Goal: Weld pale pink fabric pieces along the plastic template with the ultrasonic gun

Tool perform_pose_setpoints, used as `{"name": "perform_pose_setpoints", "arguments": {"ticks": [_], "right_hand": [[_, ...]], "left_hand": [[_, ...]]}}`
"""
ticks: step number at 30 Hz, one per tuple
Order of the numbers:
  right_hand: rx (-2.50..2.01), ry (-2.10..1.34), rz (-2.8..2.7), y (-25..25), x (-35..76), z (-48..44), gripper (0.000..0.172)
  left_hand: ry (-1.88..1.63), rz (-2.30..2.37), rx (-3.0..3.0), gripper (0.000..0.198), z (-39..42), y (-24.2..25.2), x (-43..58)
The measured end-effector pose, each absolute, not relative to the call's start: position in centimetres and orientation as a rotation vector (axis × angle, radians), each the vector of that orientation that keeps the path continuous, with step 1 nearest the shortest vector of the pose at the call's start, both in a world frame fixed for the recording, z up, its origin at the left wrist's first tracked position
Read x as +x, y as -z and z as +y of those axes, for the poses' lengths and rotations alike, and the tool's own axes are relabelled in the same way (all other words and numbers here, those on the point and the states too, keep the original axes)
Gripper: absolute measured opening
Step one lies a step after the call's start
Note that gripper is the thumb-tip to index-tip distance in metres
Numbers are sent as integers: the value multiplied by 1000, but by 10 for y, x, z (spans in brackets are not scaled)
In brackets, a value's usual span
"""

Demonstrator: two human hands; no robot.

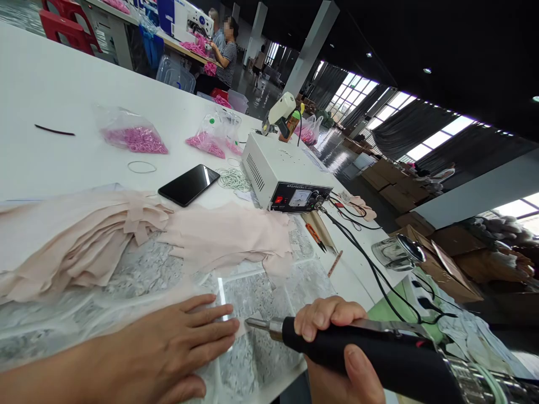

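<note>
My right hand [337, 348] is wrapped round a black hand-held tool [362, 350] whose metal tip points left at a small pale fabric piece [243, 324] on a clear plate. My left hand [168, 348] lies flat with fingers stretched out, pressing thin pale pink fabric down just left of the tip. A pile of pale pink fabric pieces [71, 235] lies to the left, and another piece [227, 233] in the middle. A black cable runs from the tool to a white control box [278, 174].
A black phone [188, 184] lies near the box. Bags of pink rings [135, 137] and loose white rings [233, 178] sit behind. Orange snips [315, 235] lie by the box. People sit at a sewing table at the back. The table edge drops off at right.
</note>
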State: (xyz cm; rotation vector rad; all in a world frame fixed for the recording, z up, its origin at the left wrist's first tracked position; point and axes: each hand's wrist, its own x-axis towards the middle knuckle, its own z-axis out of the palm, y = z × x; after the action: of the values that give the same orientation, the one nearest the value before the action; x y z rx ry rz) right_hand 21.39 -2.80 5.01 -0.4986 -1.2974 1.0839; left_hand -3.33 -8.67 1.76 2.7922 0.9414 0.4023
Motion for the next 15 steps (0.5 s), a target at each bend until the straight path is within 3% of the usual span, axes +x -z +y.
{"name": "perform_pose_setpoints", "arguments": {"ticks": [15], "right_hand": [[-477,-1139,-1294,-48,213,-28,15]], "left_hand": [[-456,928,2847,63,-89,-15,-36]]}}
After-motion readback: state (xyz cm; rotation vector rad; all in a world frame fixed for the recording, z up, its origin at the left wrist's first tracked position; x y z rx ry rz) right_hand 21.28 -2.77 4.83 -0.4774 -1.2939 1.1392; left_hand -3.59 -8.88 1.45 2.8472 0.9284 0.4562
